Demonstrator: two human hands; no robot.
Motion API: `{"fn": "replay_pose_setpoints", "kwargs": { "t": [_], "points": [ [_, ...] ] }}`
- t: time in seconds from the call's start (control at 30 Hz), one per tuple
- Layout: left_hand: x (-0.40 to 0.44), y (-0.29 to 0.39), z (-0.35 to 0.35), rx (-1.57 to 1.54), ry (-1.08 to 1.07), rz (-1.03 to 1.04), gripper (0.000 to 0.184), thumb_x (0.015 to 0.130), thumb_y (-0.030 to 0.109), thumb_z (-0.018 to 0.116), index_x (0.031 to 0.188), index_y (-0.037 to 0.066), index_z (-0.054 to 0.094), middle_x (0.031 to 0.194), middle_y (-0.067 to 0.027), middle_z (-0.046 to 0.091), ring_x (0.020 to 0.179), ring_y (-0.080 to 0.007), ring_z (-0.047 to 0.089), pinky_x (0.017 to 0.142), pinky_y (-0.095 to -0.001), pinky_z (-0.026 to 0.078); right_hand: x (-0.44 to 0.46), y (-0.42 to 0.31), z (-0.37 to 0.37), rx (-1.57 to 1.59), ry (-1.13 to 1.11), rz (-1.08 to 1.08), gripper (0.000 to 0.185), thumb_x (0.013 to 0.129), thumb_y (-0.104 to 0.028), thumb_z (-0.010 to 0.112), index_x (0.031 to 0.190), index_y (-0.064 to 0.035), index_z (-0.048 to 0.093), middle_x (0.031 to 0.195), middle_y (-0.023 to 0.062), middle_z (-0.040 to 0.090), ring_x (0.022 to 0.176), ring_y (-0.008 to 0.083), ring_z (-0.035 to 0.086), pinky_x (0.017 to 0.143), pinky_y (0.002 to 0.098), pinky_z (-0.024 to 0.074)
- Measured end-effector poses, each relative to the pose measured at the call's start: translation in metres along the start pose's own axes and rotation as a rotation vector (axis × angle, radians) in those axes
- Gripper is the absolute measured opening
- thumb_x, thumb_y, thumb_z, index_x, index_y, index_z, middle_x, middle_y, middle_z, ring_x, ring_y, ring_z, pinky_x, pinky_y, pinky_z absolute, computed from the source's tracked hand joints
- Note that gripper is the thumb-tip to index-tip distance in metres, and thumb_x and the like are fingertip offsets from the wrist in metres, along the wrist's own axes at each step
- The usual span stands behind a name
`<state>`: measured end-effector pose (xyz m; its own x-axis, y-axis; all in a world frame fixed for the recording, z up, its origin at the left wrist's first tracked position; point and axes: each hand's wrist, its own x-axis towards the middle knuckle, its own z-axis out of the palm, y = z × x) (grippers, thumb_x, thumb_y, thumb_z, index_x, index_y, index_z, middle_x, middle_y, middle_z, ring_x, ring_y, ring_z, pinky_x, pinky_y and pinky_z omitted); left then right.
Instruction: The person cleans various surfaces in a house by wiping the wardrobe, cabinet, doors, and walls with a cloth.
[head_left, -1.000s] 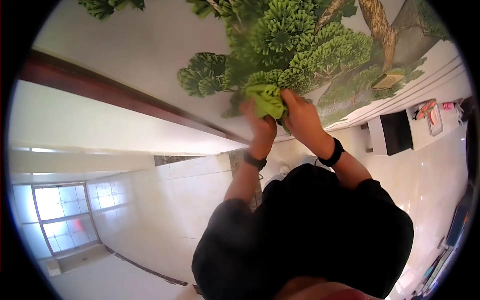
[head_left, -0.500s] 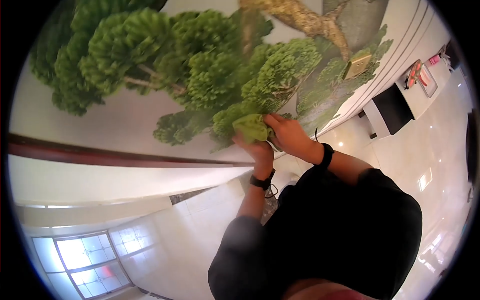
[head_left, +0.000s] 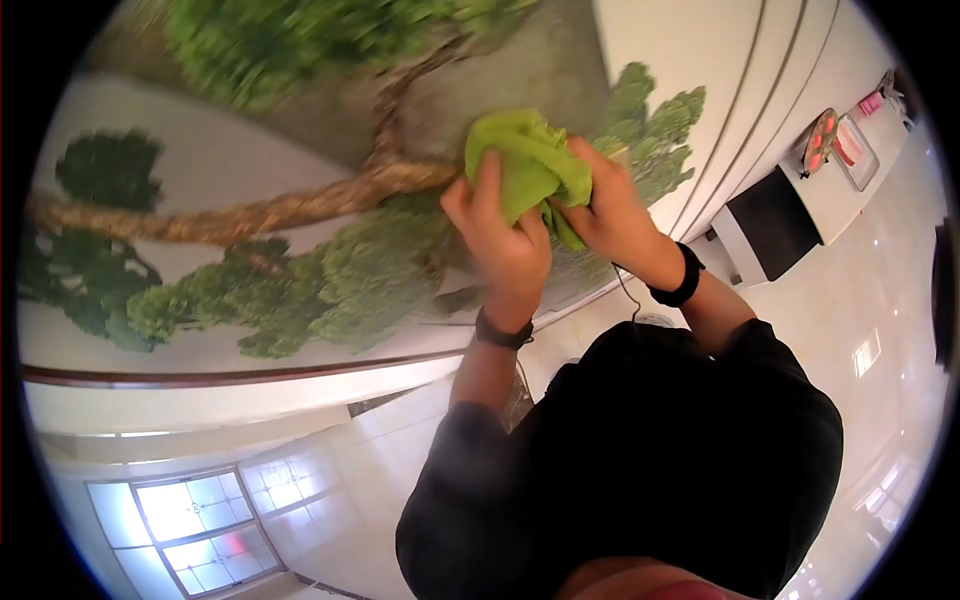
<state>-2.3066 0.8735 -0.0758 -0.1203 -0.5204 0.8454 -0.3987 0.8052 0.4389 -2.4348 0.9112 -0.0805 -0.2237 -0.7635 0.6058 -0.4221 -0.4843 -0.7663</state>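
Note:
A bright green cloth (head_left: 525, 155) is bunched up between my two hands, in front of a wall picture of trees (head_left: 290, 215). My left hand (head_left: 503, 235) grips its lower left side, with fingers pressed into the folds. On the right side, my right hand (head_left: 618, 220) pinches the cloth, and a loose end hangs down between the hands. Dark bands circle both wrists. Whether the cloth touches the wall, I cannot tell. Part of the painted trunk and foliage is hidden behind the cloth and hands.
A low white and black cabinet (head_left: 775, 225) stands to the right, with a tray (head_left: 857, 155) and a red-patterned item (head_left: 820, 142) on top. A dark red trim strip (head_left: 240, 379) runs below the picture. Glossy pale tiles (head_left: 850, 300) cover the floor. A window (head_left: 205, 515) is at lower left.
Both hands have risen in the view with the cloth, which now looks larger and more spread out. The view of the wall picture has shifted, bringing a long painted trunk into sight.

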Motion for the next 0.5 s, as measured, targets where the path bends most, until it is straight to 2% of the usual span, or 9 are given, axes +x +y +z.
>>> {"fn": "replay_pose_setpoints", "kwargs": {
  "t": [0.13,0.23,0.33,0.43,0.5],
  "points": [
    [0.009,0.037,0.075,-0.049,-0.045,0.022,0.052,0.078,0.002,0.063,0.13,0.004,0.054,0.117,-0.0216,0.042,0.109,-0.039,0.045,0.095,-0.0446,0.04,0.015,0.035,-0.075,-0.017,0.036,-0.033,0.038,0.079,0.0,0.058,0.117,-0.0049,0.052,0.096,0.022,0.062,0.087,0.0448,0.059,0.07,0.0442,0.0499],
    [-0.004,0.049,0.126,-0.052,-0.062,0.014,0.052,0.077,0.002,0.065,0.129,0.005,0.056,0.118,-0.0215,0.042,0.109,-0.038,0.046,0.095,-0.0445,0.04,0.012,0.066,-0.115,0.014,0.054,0.007,0.037,0.08,0.0,0.059,0.115,-0.0045,0.052,0.094,0.0212,0.062,0.085,0.0443,0.059,0.068,0.0425,0.0496],
    [-0.036,0.04,0.163,-0.045,-0.046,0.066,0.052,0.075,0.005,0.067,0.127,0.004,0.058,0.116,-0.0215,0.044,0.106,-0.0367,0.046,0.092,-0.0435,0.041,0.003,0.09,-0.141,0.03,0.01,0.143,0.034,0.079,0.001,0.06,0.112,-0.0044,0.052,0.092,0.0202,0.062,0.084,0.0433,0.06,0.069,0.0405,0.0497],
    [-0.068,0.038,0.18,0.001,-0.156,-0.038,0.048,0.08,-0.002,0.061,0.128,0.0,0.052,0.118,-0.0189,0.041,0.107,-0.034,0.049,0.094,-0.0427,0.042,-0.021,0.123,-0.147,0.041,-0.031,0.277,0.033,0.08,0.001,0.06,0.111,-0.0061,0.053,0.092,0.0199,0.063,0.084,0.0426,0.06,0.069,0.0393,0.0501],
    [-0.098,0.028,0.188,0.045,-0.212,-0.134,0.045,0.078,0.002,0.064,0.123,0.0,0.057,0.114,-0.0191,0.043,0.105,-0.0353,0.048,0.091,-0.0434,0.042,-0.04,0.146,-0.144,0.029,-0.049,0.315,0.032,0.08,0.001,0.061,0.11,-0.0068,0.053,0.092,0.0198,0.063,0.084,0.0423,0.06,0.068,0.0389,0.0502]
  ]
}}
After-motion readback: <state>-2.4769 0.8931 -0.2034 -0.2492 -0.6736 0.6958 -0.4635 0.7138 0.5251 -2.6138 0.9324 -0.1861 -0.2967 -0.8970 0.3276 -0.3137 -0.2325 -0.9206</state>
